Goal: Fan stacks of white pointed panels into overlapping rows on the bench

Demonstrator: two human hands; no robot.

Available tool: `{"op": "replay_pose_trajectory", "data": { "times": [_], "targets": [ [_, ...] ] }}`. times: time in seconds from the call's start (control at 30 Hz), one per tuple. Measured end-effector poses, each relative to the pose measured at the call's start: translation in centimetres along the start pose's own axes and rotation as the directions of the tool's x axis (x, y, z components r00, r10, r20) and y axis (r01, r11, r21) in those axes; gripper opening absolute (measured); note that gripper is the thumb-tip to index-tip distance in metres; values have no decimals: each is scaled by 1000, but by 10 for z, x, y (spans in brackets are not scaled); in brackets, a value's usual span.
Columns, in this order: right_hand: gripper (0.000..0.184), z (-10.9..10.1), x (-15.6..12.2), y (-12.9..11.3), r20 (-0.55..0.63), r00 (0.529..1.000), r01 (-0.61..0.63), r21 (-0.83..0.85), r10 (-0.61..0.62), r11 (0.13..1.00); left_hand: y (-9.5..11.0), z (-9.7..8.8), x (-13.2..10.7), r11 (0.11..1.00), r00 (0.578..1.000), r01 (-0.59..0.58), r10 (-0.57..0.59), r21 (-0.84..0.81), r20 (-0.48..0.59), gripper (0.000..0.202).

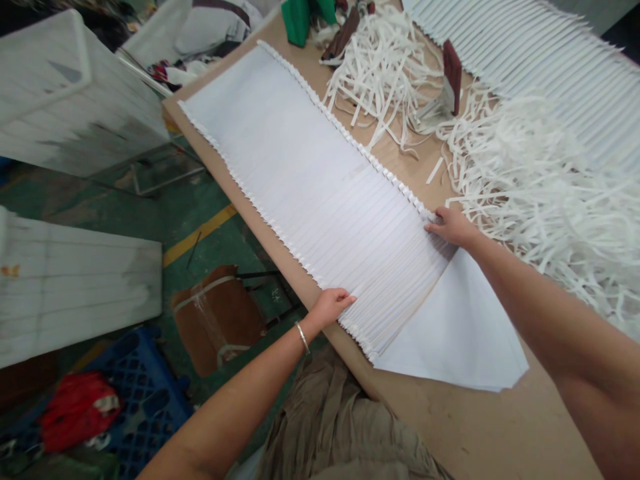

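Observation:
A long row of overlapping white sheets (310, 160) lies fanned out along the table, with small white tabs along both long edges. At the near edge of the row, my left hand (333, 305) has its fingers closed on the rim of a sheet. My right hand (453, 227) pinches the opposite edge, thumb and fingertips on the tabbed side. Between my hands the sheets overlap closely. A loose-looking fold of white sheets (450, 327) fans out toward me at the row's right end.
Heaps of thin white strips (550, 180) cover the table (430, 427) beyond my right arm. Among them stands a dark red-and-metal block (451, 77). Another fanned row of sheets (530, 60) lies at the far side. White bins (75, 280) and a brown stool (217, 320) stand left.

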State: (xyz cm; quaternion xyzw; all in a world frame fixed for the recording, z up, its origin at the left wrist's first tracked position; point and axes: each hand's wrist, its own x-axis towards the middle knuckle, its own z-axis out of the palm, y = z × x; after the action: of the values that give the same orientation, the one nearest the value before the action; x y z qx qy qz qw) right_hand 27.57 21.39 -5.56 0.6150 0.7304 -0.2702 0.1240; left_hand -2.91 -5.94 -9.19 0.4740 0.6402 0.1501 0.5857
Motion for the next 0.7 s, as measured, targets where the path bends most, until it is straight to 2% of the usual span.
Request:
{"op": "replay_pose_trajectory", "data": {
  "times": [0.07,0.1,0.17,0.2,0.27,0.33,0.37,0.43,0.7],
  "targets": [
    [60,9,-22,-10,-194,981,3,-121,-26,993,9,-5,-8,972,998,-14,28,233,-57,52],
    [67,16,-36,-17,-277,959,17,-169,-64,985,15,-6,-10,930,991,-15,62,367,-118,49],
    [76,33,-69,-36,-355,923,76,-216,-151,973,30,-5,-9,814,946,-59,230,578,-227,41],
    [77,44,-85,-46,-361,914,107,-227,-186,968,37,-2,-5,748,908,-132,354,650,-223,39],
    [76,66,-113,-65,-347,905,162,-255,-247,953,48,6,9,589,811,-343,579,732,-87,41],
    [71,87,-131,-75,-313,906,202,-274,-286,940,54,16,26,438,728,-485,681,756,73,47],
    [69,96,-137,-77,-293,910,212,-277,-293,937,55,20,33,393,715,-506,689,768,120,51],
    [68,107,-143,-75,-274,920,204,-275,-280,939,54,26,43,359,723,-496,675,791,146,56],
    [79,118,-169,-59,-339,907,152,-290,-250,945,45,30,44,340,718,-472,684,813,130,63]
  ]
}}
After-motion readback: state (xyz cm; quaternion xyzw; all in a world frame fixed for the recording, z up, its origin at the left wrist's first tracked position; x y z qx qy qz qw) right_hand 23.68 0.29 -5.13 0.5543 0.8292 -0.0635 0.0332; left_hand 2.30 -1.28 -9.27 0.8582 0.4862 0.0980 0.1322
